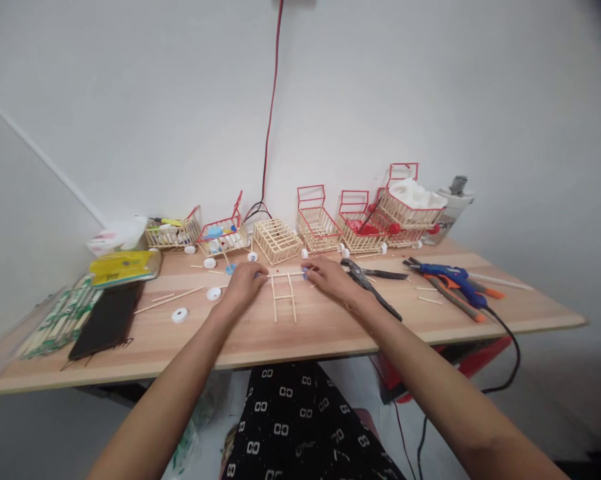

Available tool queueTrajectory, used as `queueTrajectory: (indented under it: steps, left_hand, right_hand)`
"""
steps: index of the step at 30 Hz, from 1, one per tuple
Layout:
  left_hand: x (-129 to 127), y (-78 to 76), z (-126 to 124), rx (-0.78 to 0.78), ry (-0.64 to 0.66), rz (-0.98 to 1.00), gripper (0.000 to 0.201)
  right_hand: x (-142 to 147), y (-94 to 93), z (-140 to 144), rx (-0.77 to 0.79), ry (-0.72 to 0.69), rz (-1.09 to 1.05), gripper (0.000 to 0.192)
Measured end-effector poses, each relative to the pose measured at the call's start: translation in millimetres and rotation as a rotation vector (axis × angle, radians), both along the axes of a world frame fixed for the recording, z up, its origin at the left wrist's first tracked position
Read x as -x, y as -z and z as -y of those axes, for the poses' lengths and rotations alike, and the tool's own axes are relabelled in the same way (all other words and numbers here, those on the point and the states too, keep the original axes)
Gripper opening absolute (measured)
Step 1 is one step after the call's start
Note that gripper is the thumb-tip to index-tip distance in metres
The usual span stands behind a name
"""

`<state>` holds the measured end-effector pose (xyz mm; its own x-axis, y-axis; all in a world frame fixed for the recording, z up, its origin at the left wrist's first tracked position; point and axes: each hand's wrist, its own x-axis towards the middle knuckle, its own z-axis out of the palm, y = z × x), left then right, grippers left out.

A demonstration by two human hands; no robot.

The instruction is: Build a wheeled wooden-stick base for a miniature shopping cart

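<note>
On the table in front of me lies a small frame of thin wooden sticks, two long sticks with crosspieces. Its far crosspiece spans the gap between my hands, and a bit of blue shows at each end. My left hand has its fingers closed at the left end of that crosspiece. At the right end, the fingers of my right hand pinch likewise. Fingers partly hide the blue pieces. Just behind the frame stands a stick basket, without red trim.
Several red-trimmed stick carts line the wall. Scissors lie right of my right hand, then a blue glue gun with its cord and orange-handled pliers. Leftward are white wheels, loose sticks, a black slab and a yellow packet.
</note>
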<state>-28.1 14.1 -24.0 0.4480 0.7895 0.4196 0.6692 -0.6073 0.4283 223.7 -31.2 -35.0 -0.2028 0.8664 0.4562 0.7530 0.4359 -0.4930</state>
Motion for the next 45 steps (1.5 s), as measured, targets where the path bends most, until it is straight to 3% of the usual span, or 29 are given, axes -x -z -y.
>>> queueTrajectory:
  steps: [9,16,26,45]
  left_hand:
    - [-5,1.1,11,-0.030,-0.019,0.032,0.011]
    - [-11,3.0,18,-0.049,0.043,0.016,0.008]
    - [-15,2.6,22,-0.064,0.042,-0.009,0.008]
    - [-16,6.8,20,-0.095,0.072,-0.003,0.011]
  right_hand:
    - [33,-7.1,-2,-0.027,0.018,-0.004,0.012]
    - [27,-12.7,18,-0.080,0.238,0.034,0.017]
    - [46,-7.1,50,0.104,0.400,0.202,0.028]
    - [47,-7.9,54,0.080,0.349,0.207,0.029]
